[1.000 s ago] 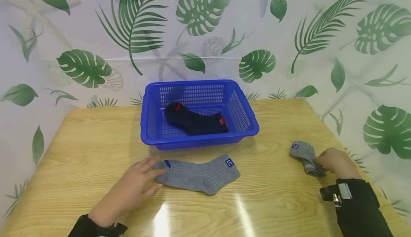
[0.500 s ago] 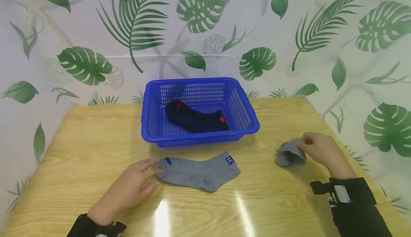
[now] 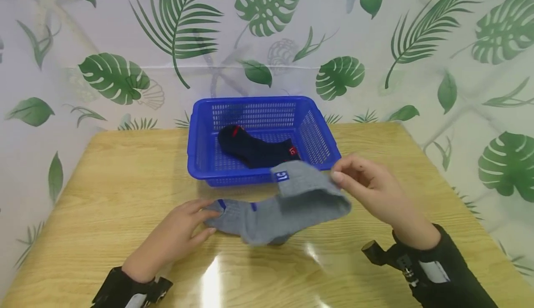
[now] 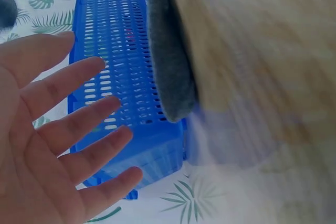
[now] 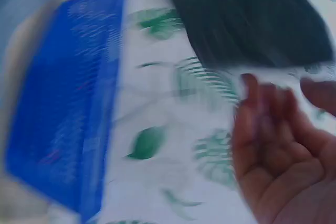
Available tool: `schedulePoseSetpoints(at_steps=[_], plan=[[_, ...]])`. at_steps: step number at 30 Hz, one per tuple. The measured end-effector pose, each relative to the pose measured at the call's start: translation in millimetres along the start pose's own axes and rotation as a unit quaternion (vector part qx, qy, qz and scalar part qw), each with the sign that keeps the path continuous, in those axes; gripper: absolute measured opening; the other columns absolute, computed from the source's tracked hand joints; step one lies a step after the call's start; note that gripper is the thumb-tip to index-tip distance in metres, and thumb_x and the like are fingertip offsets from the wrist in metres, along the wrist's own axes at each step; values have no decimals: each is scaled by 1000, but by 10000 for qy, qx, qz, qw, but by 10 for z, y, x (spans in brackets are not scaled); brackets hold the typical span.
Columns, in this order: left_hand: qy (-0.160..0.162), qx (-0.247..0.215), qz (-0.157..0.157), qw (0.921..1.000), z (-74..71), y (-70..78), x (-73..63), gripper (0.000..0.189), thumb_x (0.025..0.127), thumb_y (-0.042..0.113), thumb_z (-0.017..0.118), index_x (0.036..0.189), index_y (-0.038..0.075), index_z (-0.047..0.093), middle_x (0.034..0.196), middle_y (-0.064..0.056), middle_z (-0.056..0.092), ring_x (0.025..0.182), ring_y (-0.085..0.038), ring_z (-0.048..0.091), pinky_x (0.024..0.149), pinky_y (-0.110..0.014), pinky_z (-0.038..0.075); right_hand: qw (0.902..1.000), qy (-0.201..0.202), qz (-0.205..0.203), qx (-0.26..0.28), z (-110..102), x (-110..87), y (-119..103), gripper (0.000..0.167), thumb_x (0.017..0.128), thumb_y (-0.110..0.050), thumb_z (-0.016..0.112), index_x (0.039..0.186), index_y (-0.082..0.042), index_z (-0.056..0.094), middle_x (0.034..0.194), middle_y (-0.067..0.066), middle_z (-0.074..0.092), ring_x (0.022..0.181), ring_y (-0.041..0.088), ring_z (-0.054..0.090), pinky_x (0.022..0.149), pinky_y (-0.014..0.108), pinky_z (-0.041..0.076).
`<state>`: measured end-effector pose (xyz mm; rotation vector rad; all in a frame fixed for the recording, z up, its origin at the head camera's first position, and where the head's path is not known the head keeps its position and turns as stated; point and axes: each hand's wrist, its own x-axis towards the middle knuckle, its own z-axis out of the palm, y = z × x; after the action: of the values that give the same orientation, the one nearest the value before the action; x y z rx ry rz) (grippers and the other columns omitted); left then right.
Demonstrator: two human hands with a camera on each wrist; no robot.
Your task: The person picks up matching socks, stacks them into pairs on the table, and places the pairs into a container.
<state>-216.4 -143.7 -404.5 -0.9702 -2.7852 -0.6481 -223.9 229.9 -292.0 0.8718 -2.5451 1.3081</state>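
A grey ankle sock with a blue toe mark lies flat on the table. My left hand rests at its toe end, fingers extended; the left wrist view shows this hand with spread fingers and a bare palm. Pinched at the cuff by my right hand, a second grey sock with a blue LC label stretches leftward. It covers most of the first sock in the head view. In the blurred right wrist view this sock looks dark above the curled fingers of my right hand.
Behind the socks stands a blue plastic basket with perforated walls. Inside it lies a black sock with red marks. The wooden table backs onto a leaf-patterned cloth.
My right hand has lifted the second grey sock off the table's right side and carried it left, over the first sock. The left hand has stayed at the first sock's toe.
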Motion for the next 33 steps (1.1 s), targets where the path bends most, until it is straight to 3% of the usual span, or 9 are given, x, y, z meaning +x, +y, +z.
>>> schedulePoseSetpoints(at_steps=[5, 8, 11, 13, 16, 19, 23, 28, 33], plan=[[52, 95, 21, 9999, -11, -25, -24, 27, 88, 19, 71, 112, 6, 70, 129, -19, 60, 118, -37, 57, 98, -52, 45, 9769, -1710, 524, -1166, 285, -82, 244, 10, 96, -16, 62, 101, -10, 69, 92, -7, 67, 83, 6, 62, 73, 27, 54], [57, 142, -3, 9999, -26, -40, -15, 26, 87, 18, 71, 110, 5, 70, 122, -19, 63, 114, -36, 59, 96, -51, 47, 9618, -2277, 487, -1437, 440, -147, 338, 11, 95, -20, 64, 98, -11, 69, 89, -9, 66, 80, 7, 62, 71, 29, 54], [-234, 176, -336, 9990, -39, -5, -4, 17, 88, 22, 71, 98, 8, 71, 101, -10, 68, 95, -27, 65, 85, -43, 53, 9586, -2320, 259, -1628, 617, -141, 337, 8, 93, -18, 65, 96, -11, 69, 87, -8, 66, 78, 7, 62, 70, 27, 53], [-822, 95, -751, 9937, -45, 52, -19, 17, 88, 28, 71, 84, 12, 67, 81, -1, 64, 75, -19, 62, 70, -38, 52, 9584, -2215, 29, -1800, 764, -104, 292, 6, 92, -17, 67, 93, -11, 69, 86, -7, 66, 77, 9, 62, 69, 26, 53], [-1860, -27, -1368, 9730, -35, 164, -65, 38, 87, 43, 69, 65, 16, 54, 63, 5, 49, 57, -12, 47, 53, -33, 41, 9521, -2110, -429, -2172, 1022, -35, 208, 9, 89, -20, 71, 90, -11, 69, 84, -5, 65, 76, 10, 62, 68, 26, 52], [-2468, -118, -1752, 9530, -5, 267, -99, 48, 80, 53, 72, 61, 15, 51, 58, 4, 44, 54, -12, 40, 49, -31, 35, 9358, -2224, -845, -2601, 1287, 11, 146, 25, 84, -32, 76, 96, -12, 67, 86, -6, 60, 78, 10, 59, 71, 28, 52], [-2563, 5, -1933, 9471, 31, 341, -102, 46, 72, 51, 80, 65, 13, 55, 59, 5, 46, 54, -12, 39, 51, -30, 35, 9133, -2577, -1239, -2901, 1568, 26, 138, 51, 80, -38, 79, 120, -12, 61, 96, -4, 52, 81, 8, 52, 72, 25, 49], [-2529, 109, -1924, 9481, 66, 352, -107, 42, 68, 43, 85, 66, 14, 56, 61, 5, 49, 56, -13, 42, 53, -32, 39, 8949, -2674, -1570, -3209, 1744, 11, 192, 46, 81, -15, 72, 125, -12, 60, 94, -1, 52, 72, 10, 52, 63, 25, 48], [-2418, 174, -1668, 9557, 78, 324, -108, 34, 71, 30, 85, 66, 14, 56, 61, 5, 48, 56, -13, 43, 53, -34, 40, 9037, -2730, -1343, -3013, 1743, 24, 202, 40, 83, -3, 63, 122, -11, 61, 94, -1, 60, 76, 10, 59, 65, 24, 52]])
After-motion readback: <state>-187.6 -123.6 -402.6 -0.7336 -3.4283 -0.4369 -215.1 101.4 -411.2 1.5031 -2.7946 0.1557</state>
